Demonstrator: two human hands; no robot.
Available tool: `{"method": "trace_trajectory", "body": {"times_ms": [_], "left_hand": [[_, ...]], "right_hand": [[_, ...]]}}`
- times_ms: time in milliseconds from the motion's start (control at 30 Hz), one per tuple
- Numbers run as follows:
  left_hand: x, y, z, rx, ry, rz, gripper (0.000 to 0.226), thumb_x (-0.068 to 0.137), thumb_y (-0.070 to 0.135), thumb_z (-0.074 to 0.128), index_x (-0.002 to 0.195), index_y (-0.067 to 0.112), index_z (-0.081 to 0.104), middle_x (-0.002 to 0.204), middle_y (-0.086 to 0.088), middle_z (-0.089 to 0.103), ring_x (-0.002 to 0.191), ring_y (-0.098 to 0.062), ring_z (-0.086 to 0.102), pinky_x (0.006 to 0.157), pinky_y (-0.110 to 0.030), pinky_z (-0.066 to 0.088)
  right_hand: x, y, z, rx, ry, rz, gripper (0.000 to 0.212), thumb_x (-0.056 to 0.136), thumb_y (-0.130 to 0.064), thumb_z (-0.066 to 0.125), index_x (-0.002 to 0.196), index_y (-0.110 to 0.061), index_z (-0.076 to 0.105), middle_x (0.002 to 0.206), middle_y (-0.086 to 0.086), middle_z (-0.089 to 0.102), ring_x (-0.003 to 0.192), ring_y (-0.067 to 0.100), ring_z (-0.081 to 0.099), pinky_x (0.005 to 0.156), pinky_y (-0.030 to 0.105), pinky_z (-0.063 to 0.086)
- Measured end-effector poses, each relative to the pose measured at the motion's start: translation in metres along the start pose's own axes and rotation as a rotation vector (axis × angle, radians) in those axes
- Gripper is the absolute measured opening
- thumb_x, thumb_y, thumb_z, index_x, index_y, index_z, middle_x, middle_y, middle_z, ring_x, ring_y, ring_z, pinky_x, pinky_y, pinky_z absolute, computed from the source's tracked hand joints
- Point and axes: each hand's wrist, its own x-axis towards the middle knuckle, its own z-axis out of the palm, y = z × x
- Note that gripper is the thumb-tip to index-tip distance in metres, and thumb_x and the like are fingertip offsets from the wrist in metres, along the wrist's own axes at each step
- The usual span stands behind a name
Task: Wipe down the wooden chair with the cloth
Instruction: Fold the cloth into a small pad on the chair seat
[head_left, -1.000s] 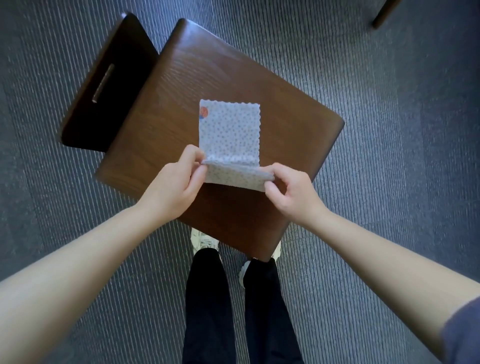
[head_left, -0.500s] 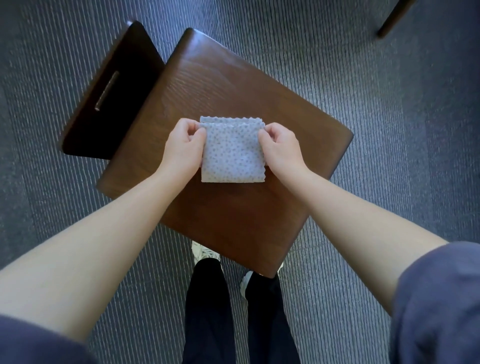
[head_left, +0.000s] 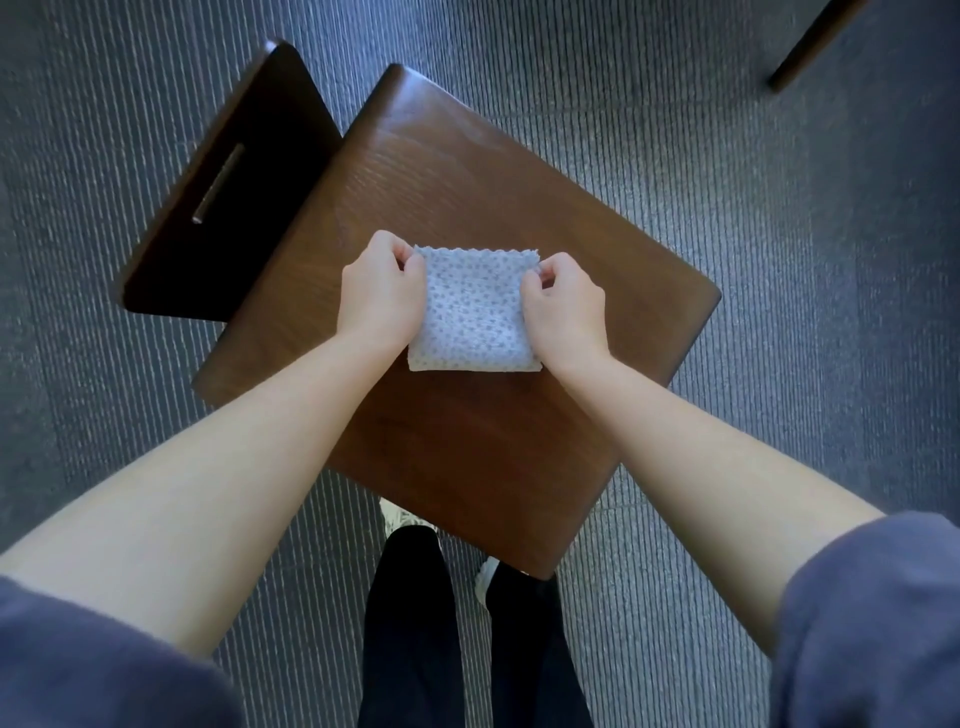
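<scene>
Pinching the folded cloth at its far corners, left hand and right hand hold it flat on the chair, mid-seat. Danger from here — a fingertip grip is thin, so a firm sweep could drag the layers open or bunch them — and patches of wood get missed.

no readable text, no labels, no numbers

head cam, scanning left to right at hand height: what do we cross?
backrest → left hand → cloth → right hand → carpet. Both hands pinch the cloth's far corners. The seat lies under all three, so it has no place in the order.
</scene>
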Motion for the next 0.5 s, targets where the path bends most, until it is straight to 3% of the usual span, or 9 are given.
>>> {"method": "trace_trajectory", "body": {"times_ms": [100, 200, 267, 367, 500], "left_hand": [[0.001, 0.001, 0.000, 0.011, 0.001, -0.021, 0.013, 0.101, 0.025, 0.045, 0.102, 0.016, 0.054, 0.084, 0.009, 0.055, 0.070, -0.006, 0.052, 0.056, -0.019, 0.037], [0.001, 0.002, -0.001, 0.004, -0.012, -0.034, 0.013, 0.101, 0.026, 0.046, 0.102, 0.016, 0.054, 0.084, 0.007, 0.056, 0.068, -0.007, 0.052, 0.055, -0.020, 0.037], [0.001, 0.002, -0.002, 0.007, -0.018, -0.038, 0.012, 0.101, 0.026, 0.046, 0.102, 0.016, 0.054, 0.084, 0.007, 0.056, 0.069, -0.007, 0.052, 0.055, -0.020, 0.038], [0.002, 0.002, -0.003, -0.011, -0.030, -0.034, 0.012, 0.100, 0.026, 0.046, 0.102, 0.017, 0.054, 0.086, 0.007, 0.056, 0.073, -0.008, 0.055, 0.057, -0.020, 0.041], [0.002, 0.002, -0.008, -0.082, -0.067, -0.068, 0.013, 0.100, 0.031, 0.046, 0.103, 0.020, 0.052, 0.091, 0.007, 0.056, 0.084, -0.011, 0.060, 0.069, -0.028, 0.055]], "right_hand": [[-0.002, -0.004, -0.003, -0.191, 0.054, -0.038, 0.014, 0.096, -0.031, 0.047, 0.096, -0.017, 0.052, 0.084, -0.003, 0.061, 0.071, 0.016, 0.055, 0.064, 0.042, 0.047], [-0.003, -0.007, -0.012, -0.371, 0.184, -0.360, 0.011, 0.094, -0.028, 0.053, 0.097, -0.018, 0.051, 0.091, -0.004, 0.053, 0.079, 0.017, 0.051, 0.067, 0.034, 0.042], [0.001, -0.014, -0.015, -0.339, 0.046, -0.433, 0.009, 0.095, -0.025, 0.053, 0.092, -0.017, 0.054, 0.086, -0.006, 0.056, 0.076, 0.017, 0.054, 0.066, 0.035, 0.045], [0.012, -0.027, -0.012, -0.343, -0.234, -0.354, 0.011, 0.094, -0.024, 0.058, 0.088, -0.017, 0.063, 0.081, -0.006, 0.065, 0.076, 0.015, 0.062, 0.074, 0.038, 0.054], [0.025, -0.038, -0.004, -0.286, -0.297, -0.213, 0.013, 0.088, -0.019, 0.070, 0.080, -0.011, 0.064, 0.068, -0.003, 0.069, 0.055, 0.007, 0.067, 0.070, 0.031, 0.060]]}}
